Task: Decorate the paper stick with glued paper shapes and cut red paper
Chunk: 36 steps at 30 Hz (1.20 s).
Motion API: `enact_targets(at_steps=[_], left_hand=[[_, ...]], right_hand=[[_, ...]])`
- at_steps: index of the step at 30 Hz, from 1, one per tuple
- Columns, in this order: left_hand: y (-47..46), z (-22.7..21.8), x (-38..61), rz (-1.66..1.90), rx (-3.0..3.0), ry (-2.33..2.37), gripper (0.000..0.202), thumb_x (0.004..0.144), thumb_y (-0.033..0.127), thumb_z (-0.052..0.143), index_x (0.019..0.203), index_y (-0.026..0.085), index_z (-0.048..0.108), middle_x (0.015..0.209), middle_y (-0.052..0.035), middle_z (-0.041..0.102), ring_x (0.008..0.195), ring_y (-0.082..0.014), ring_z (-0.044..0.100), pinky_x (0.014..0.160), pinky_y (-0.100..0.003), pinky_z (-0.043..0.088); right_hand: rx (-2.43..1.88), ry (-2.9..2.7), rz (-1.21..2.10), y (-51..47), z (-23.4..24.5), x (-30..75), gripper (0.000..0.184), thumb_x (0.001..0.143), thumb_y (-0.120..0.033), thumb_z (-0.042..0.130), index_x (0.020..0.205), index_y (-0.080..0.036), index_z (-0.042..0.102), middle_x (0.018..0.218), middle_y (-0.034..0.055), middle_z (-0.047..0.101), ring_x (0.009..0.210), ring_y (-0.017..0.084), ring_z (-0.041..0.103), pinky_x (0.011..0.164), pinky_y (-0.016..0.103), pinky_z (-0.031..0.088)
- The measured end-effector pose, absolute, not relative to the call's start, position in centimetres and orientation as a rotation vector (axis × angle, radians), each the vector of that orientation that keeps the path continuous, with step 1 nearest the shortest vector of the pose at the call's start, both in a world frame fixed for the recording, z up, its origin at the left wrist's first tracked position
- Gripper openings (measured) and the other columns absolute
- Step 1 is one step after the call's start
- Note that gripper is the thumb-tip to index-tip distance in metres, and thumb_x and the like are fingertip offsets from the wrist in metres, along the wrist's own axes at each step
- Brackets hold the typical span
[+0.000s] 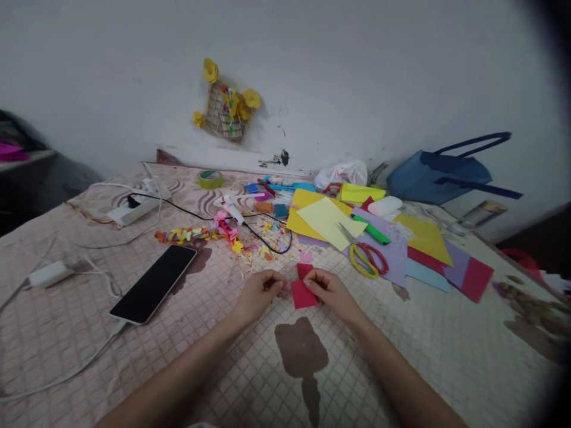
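Observation:
My right hand pinches a small red paper piece between thumb and fingers. A narrower red part stands up behind its upper edge; whether the two are joined I cannot tell. To the left of this paper is my left hand, fingers curled and tips pressed together, a small gap away from it. Whatever those tips hold, if anything, is too small to see. Just beyond the red paper lies a pink paper scrap. Scissors with yellow and red handles rest on coloured sheets to the right.
A phone on a charging cable lies left. Behind my hands are a glue gun, paper scraps, a flower garland and green tape. Coloured sheets and a blue bag occupy the right.

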<state>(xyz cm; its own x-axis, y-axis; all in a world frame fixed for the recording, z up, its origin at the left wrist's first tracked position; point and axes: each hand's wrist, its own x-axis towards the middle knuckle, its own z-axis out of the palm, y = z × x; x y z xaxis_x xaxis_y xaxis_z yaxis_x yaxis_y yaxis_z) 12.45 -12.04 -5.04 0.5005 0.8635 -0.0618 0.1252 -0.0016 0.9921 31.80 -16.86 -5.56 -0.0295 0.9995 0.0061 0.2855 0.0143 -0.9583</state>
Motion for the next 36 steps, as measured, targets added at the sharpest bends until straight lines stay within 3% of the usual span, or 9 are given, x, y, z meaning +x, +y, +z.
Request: enact_targets(at_steps=[6, 14, 22, 36], left_hand=[[-12.4, -5.6, 12.4, 0.670, 1.627, 0.929, 0.010, 0.070, 0.022, 0.058, 0.070, 0.015, 0.065, 0.062, -0.0008, 0.061, 0.058, -0.0117, 0.053, 0.055, -0.022, 0.041], [-12.9, -5.7, 12.3, 0.642, 1.764, 0.955, 0.010, 0.072, 0.020, 0.056, 0.069, 0.015, 0.064, 0.066, -0.0015, 0.064, 0.060, -0.0122, 0.055, 0.056, -0.022, 0.041], [-13.1, -5.4, 12.1, 0.687, 1.828, 0.921, 0.017, 0.079, 0.026, 0.050, 0.069, 0.017, 0.061, 0.061, 0.0003, 0.060, 0.055, -0.0110, 0.050, 0.053, -0.022, 0.036], [-12.5, -4.8, 11.6, 0.753, 1.956, 0.975, 0.018, 0.081, 0.025, 0.048, 0.073, 0.017, 0.062, 0.064, -0.0013, 0.060, 0.057, -0.0123, 0.051, 0.054, -0.023, 0.036]], right_hand=[[-1.491, -1.450, 0.923, -16.3, -5.8, 34.1, 0.025, 0.081, -0.041, 0.054, 0.074, -0.018, 0.056, 0.061, -0.0018, 0.051, 0.052, 0.011, 0.043, 0.048, 0.023, 0.033], [-1.615, -1.290, 0.599, -15.7, -7.0, 35.4, 0.026, 0.077, -0.042, 0.057, 0.088, -0.018, 0.058, 0.076, 0.0018, 0.058, 0.049, 0.011, 0.045, 0.044, 0.024, 0.036], [-1.582, -1.277, 0.611, -15.8, -6.7, 35.2, 0.026, 0.081, -0.044, 0.052, 0.078, -0.019, 0.057, 0.059, -0.0014, 0.052, 0.045, 0.011, 0.043, 0.044, 0.024, 0.035], [-1.602, -1.280, 0.625, -15.8, -7.0, 35.0, 0.029, 0.082, -0.046, 0.051, 0.080, -0.018, 0.059, 0.057, -0.0017, 0.051, 0.044, 0.012, 0.042, 0.043, 0.025, 0.034]])
